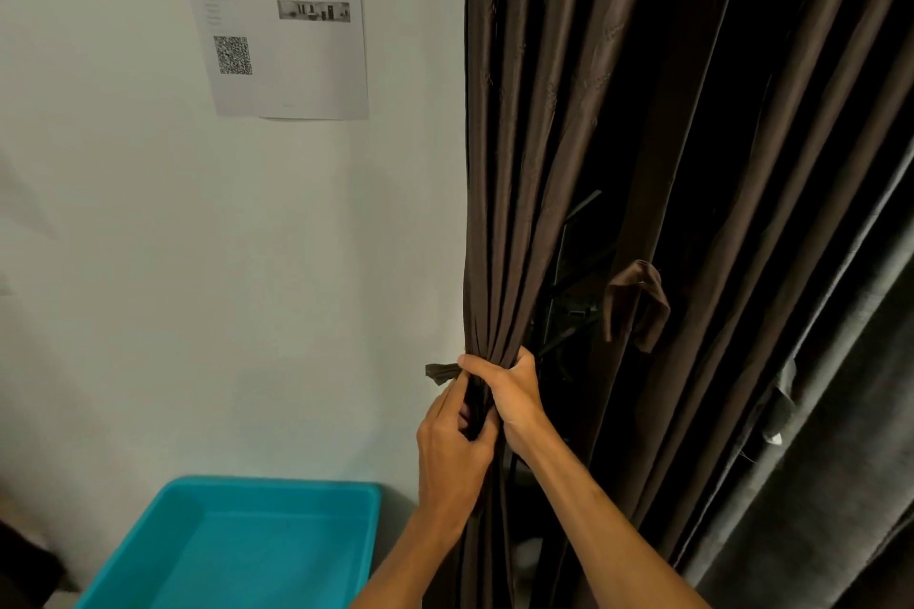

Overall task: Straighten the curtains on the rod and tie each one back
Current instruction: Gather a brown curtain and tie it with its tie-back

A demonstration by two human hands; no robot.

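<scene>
Right hand (512,393) grips bunched curtain (499,213) | left hand (450,450) pinches tie-back strip (439,372) | forearms angled upward

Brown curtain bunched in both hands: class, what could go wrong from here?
Only a short end of the brown fabric tie strip pokes out beside the right hand; it may slip free before knotting. That hand gathers just the left folds of the dark brown pleated curtain; folds further right hang loose and might miss the tie.
</scene>
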